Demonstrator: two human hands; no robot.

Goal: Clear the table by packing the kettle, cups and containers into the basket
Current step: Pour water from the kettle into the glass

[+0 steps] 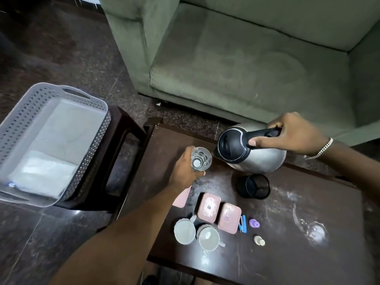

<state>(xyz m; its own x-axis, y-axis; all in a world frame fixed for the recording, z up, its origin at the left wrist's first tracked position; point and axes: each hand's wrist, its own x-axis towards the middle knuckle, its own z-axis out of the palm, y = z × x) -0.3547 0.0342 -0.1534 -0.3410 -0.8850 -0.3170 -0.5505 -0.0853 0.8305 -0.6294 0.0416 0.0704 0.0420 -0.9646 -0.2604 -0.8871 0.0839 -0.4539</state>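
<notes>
step: first pickup | right grip (pixel 292 133) clamped on kettle (pixel 253 153) handle | left grip (pixel 185 171) clamped on glass (pixel 200 159) beside kettle | next: carry both to basket (pixel 26 112), far left of kettle

Green sofa (pixel 246 58), dark tiled floor (pixel 51 48)

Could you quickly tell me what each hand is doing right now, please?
Left hand: closed around a clear glass, holding it.
Right hand: closed on the black handle of the kettle, gripping it.
</notes>
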